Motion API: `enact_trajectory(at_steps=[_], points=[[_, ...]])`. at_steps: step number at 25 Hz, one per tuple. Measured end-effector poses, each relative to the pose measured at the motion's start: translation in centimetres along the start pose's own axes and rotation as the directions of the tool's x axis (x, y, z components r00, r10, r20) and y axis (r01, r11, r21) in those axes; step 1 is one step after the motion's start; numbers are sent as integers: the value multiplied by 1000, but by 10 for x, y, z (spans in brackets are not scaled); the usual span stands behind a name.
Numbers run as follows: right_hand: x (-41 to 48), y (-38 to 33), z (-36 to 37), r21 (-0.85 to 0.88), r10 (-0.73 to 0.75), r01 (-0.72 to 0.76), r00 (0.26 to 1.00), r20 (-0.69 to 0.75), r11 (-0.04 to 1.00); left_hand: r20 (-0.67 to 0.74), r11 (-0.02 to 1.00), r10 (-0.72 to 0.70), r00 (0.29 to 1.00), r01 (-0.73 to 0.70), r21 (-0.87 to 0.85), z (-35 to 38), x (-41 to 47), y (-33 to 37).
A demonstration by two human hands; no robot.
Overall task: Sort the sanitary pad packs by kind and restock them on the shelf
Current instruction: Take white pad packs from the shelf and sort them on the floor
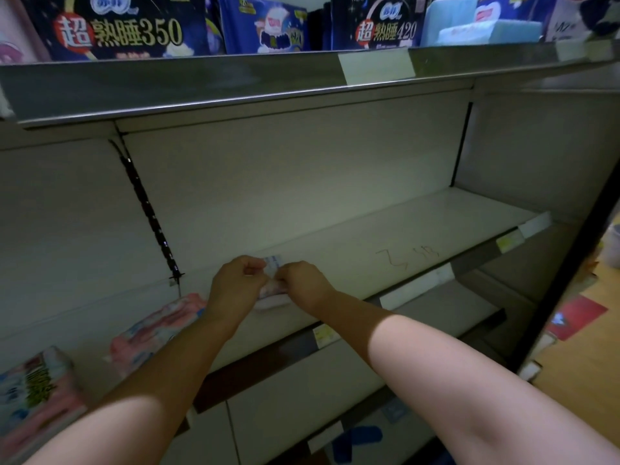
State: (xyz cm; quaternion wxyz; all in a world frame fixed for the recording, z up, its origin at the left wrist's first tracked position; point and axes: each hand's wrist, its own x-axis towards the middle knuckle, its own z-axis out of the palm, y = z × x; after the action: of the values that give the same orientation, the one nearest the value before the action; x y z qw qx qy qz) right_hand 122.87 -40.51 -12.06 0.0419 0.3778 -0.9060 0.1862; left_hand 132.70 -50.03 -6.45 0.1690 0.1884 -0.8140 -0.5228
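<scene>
1. Now, both hands work one small pack (270, 298) at the front-left of the middle shelf (419, 229). It sits on or just above the board, btw the two hands.
2. Left hand (236, 283) has its fingers curled round the pack's left end, and right hand (303, 280) pinches the right end. Neither is slack. Knuckles hide the fingertips, so I can't tell how deep each hold goes.
3. Handling, as I judge it: thin plastic wrap over padded filling, so it's light, squashy & a bit slick. Nothing to break, but it creases if squeezed hard, & a floppy pack prob. tips over when stood alone.
4. Best hold: the short ends or flat faces w/ spread fingers. The thin sealed edge is a poor place to grab, as it could slip or tear.
5. A pink pack (157, 325) lies at shelf level to the left, near the left forearm. Another, the far-left pack (33, 387), is well apart from the hands.
6. Dark-blue packs (117, 31) fill the shelf above. They're a diff. kind, so they stay separate.
</scene>
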Motion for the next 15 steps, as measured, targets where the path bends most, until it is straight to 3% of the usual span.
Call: enact_trajectory(at_steps=[4, 7, 9, 11, 13, 15], points=[[-8, 2, -18, 194, 93, -66, 986, -136, 979, 7, 1000, 22, 1000, -22, 18, -12, -8, 2], [-16, 2, -38, 389, 253, -174, 954, -162, 905, -13, 995, 53, 999, -52, 84, -20, -15, 7], [-24, -4, -54, 609, 376, -224, 917, -132, 761, -20, 987, 87, 996, -84, 134, -25, -20, 12], [-34, -15, -71, 810, 478, -249, 877, -44, 532, -22, 986, 106, 994, -102, 133, -29, -24, 15], [-41, -23, -89, 913, 502, -239, 864, 44, 331, -12, 987, 95, 995, -92, 129, -35, -26, 16], [-48, -29, -102, 959, 448, -207, 888, 102, 193, 7, 993, 62, 998, -62, 104, -41, -29, 17]])
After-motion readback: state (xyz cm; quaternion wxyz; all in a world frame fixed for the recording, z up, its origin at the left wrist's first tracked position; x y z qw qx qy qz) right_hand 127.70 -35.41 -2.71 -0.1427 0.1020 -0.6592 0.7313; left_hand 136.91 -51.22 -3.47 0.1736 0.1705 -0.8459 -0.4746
